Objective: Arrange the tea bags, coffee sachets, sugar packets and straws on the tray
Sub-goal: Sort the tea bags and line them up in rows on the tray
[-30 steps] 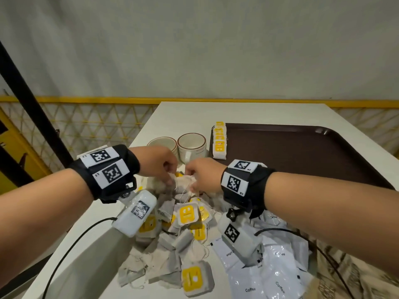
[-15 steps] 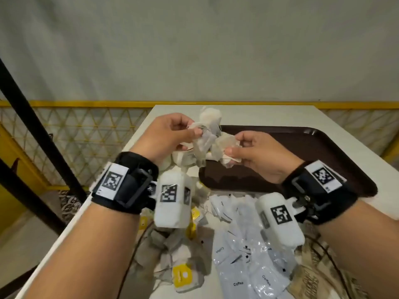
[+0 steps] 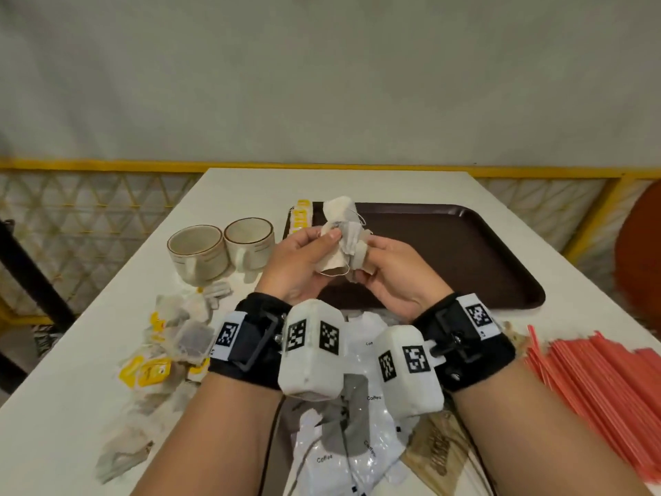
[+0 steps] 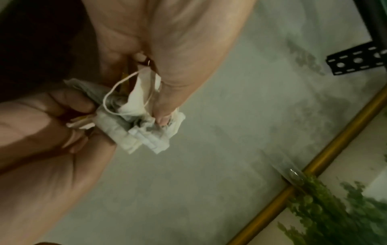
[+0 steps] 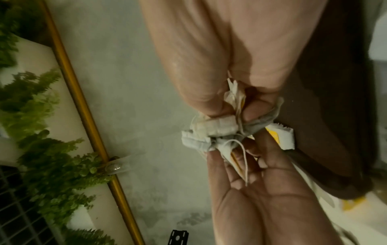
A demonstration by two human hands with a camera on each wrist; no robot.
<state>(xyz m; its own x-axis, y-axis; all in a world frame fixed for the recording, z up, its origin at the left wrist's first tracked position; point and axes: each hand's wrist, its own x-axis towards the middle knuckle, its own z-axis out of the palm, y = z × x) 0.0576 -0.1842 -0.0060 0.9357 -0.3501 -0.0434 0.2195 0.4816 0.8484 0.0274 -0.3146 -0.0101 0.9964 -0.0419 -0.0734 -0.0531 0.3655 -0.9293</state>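
Note:
Both hands hold a bunch of pale tea bags (image 3: 341,241) with loose strings, raised above the near left corner of the dark brown tray (image 3: 447,252). My left hand (image 3: 322,241) pinches the bunch from the left with thumb on top; the left wrist view shows that thumb (image 4: 165,114) pressed on the bags (image 4: 136,129). My right hand (image 3: 368,252) pinches it from the right, its fingers (image 5: 217,106) curled on the bags (image 5: 209,132). A short row of yellow-tagged tea bags (image 3: 302,216) lies along the tray's left edge.
Loose tea bags (image 3: 175,338) are strewn on the white table at left. White coffee sachets (image 3: 350,452) lie under my wrists, brown packets (image 3: 440,452) beside them, red straws (image 3: 601,388) at right. Two cups (image 3: 198,252) (image 3: 250,245) stand left of the tray.
Both hands lifted the bunch of tea bags off the pile on the table and brought it up over the tray's near left corner. They now hold it closer together.

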